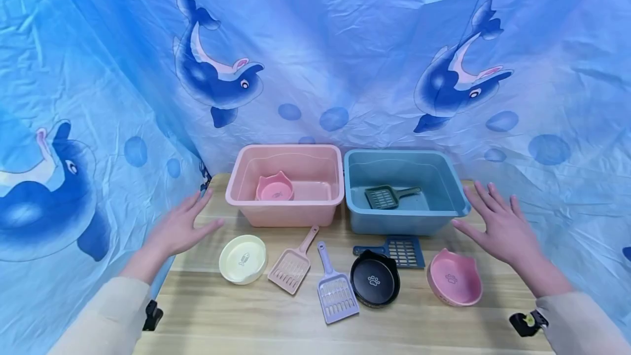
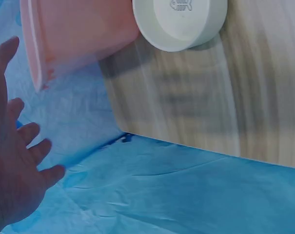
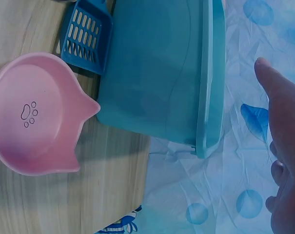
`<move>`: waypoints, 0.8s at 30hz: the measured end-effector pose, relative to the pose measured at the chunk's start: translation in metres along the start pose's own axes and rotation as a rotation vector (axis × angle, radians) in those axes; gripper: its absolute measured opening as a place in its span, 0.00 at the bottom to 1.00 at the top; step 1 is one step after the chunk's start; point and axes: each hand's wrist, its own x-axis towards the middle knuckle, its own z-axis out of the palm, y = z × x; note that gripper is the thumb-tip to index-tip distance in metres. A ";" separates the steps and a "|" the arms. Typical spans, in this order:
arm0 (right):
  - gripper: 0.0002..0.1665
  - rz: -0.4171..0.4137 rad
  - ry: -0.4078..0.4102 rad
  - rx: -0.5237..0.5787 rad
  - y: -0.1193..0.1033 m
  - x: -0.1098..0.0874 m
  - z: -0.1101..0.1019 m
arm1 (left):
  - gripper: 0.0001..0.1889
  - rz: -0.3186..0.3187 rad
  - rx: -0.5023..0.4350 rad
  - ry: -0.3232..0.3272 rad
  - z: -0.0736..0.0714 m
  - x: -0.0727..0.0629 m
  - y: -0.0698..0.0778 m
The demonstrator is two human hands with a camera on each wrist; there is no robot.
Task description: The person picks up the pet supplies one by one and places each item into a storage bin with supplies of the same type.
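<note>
My left hand [image 1: 181, 224] hovers with spread fingers left of the pink bin [image 1: 291, 215], holding nothing. On the other side my right hand [image 1: 504, 230] is spread too, near the right edge of the blue bin [image 1: 394, 222]. A pink cat-eared bowl [image 1: 275, 188] sits inside the pink bin, and a dark green litter scoop [image 1: 383, 198] lies in the blue one. In front are a cream bowl [image 1: 243, 259], a pink litter scoop [image 1: 292, 268], a purple litter scoop [image 1: 337, 293], a black cat-eared bowl [image 1: 375, 280], a blue litter scoop [image 1: 405, 252] and another pink cat-eared bowl [image 1: 454, 278].
Both bins stand side by side at the back of the wooden table [image 1: 246, 327]. Behind and around it hangs a blue curtain [image 1: 315, 59] printed with dolphins. The black bowl overlaps the blue scoop's edge.
</note>
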 end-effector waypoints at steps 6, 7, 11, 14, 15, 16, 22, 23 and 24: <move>0.58 -0.048 0.037 0.023 -0.002 0.008 0.006 | 0.51 -0.030 -0.191 -0.081 0.014 -0.001 -0.009; 0.57 -0.057 0.041 0.026 -0.002 0.010 0.007 | 0.51 -0.029 -0.212 -0.087 0.017 -0.001 -0.010; 0.55 -0.082 0.057 0.043 -0.002 0.014 0.017 | 0.51 -0.054 -0.253 -0.121 0.029 -0.003 -0.017; 0.52 -0.094 0.084 0.057 -0.001 0.016 0.026 | 0.52 -0.095 -0.278 -0.160 0.038 -0.006 -0.021; 0.51 -0.094 0.095 0.062 -0.001 0.016 0.029 | 0.52 -0.111 -0.291 -0.175 0.041 -0.007 -0.023; 0.50 -0.098 0.110 0.066 0.000 0.016 0.032 | 0.52 -0.127 -0.301 -0.188 0.043 -0.008 -0.024; 0.45 -0.142 0.219 0.075 0.000 0.017 0.050 | 0.52 -0.210 -0.352 -0.254 0.060 -0.013 -0.031; 0.45 -0.146 0.227 0.078 -0.001 0.017 0.051 | 0.52 -0.220 -0.368 -0.263 0.062 -0.014 -0.032; 0.44 -0.154 0.238 0.081 -0.001 0.018 0.053 | 0.52 -0.231 -0.387 -0.270 0.065 -0.015 -0.033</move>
